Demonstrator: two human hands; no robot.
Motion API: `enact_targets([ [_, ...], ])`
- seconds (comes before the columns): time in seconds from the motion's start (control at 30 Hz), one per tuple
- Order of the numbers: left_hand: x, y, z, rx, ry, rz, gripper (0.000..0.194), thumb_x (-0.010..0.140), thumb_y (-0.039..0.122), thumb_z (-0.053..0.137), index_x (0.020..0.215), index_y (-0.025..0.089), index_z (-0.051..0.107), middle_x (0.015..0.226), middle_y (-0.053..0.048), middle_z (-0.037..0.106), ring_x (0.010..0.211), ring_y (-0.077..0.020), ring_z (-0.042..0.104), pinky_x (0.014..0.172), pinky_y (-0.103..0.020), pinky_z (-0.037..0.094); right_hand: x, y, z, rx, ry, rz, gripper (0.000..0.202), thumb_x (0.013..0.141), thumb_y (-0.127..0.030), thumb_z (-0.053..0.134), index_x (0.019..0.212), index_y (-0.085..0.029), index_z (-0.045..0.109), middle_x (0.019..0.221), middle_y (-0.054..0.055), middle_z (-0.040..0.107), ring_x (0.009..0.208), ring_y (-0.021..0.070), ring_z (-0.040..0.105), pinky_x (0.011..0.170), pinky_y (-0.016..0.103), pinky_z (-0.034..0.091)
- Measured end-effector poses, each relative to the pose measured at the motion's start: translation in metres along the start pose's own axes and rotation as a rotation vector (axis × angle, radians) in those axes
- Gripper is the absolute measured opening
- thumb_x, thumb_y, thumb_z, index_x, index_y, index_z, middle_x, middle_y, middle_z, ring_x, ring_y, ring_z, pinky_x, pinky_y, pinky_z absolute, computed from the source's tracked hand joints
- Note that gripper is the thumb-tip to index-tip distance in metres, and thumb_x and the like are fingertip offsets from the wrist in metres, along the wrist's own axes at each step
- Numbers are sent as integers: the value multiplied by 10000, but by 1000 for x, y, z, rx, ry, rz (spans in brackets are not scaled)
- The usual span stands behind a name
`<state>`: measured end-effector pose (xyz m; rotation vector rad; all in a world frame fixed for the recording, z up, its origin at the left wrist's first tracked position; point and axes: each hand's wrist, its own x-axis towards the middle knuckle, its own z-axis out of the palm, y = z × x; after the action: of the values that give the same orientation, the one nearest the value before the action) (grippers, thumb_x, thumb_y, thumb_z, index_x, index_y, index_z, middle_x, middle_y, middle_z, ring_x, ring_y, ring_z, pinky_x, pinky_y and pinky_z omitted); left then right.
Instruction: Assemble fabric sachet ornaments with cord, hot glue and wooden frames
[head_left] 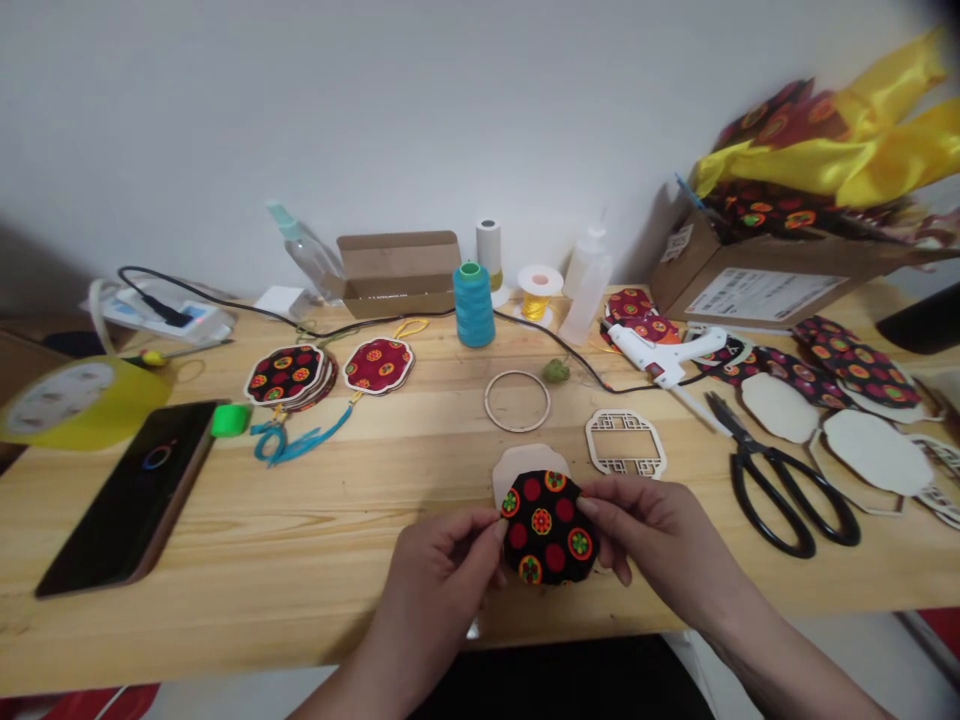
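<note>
Left hand (450, 570) and right hand (645, 525) pinching opposite sides of black floral patch (553, 528), over table's (300, 550) near part, hiding some of pale board (517, 464). Frame (604, 425) just beyond right hand (scissors (751, 446) farther right).

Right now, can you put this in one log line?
left hand: pinching black patterned piece, left edge | right hand: pinching its right edge | pale blank: partly hidden behind it | scissors: on table
</note>
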<state>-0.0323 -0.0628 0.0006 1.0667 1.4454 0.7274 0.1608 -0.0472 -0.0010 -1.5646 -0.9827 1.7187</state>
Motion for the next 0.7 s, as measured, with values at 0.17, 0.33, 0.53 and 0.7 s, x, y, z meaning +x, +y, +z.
enact_targets([
  [0.17, 3, 2, 0, -32, -26, -90, 240, 741, 367, 594, 648, 171, 695, 461, -7, 570, 388, -92, 463, 395, -192, 371, 3, -3, 0, -9, 45, -14, 219, 681, -357, 687, 764, -157, 655, 434, -30, 559, 354, 70, 473, 327, 169, 369],
  [0.33, 6, 7, -1, -112, -51, -115, 226, 719, 349, 616, 645, 144, 678, 440, -6, 571, 367, -81, 459, 377, -177, 360, 4, -5, -2, -27, 76, -34, 209, 685, -342, 691, 742, -145, 649, 417, -31, 551, 328, 59, 451, 312, 159, 367],
  [0.53, 7, 7, -3, -133, -77, -107, 236, 731, 349, 615, 702, 122, 672, 456, 1, 582, 383, -78, 477, 375, -168, 371, 4, -5, -1, -38, 85, -57, 204, 714, -336, 661, 761, -138, 658, 404, -38, 538, 321, 54, 443, 312, 150, 357],
  [0.7, 7, 5, -4, -122, -100, -103, 245, 754, 362, 594, 739, 128, 667, 461, 13, 580, 376, -64, 462, 368, -154, 349, 4, -6, -1, -42, 82, -65, 201, 721, -344, 645, 761, -148, 652, 422, -39, 534, 338, 65, 448, 323, 168, 358],
])
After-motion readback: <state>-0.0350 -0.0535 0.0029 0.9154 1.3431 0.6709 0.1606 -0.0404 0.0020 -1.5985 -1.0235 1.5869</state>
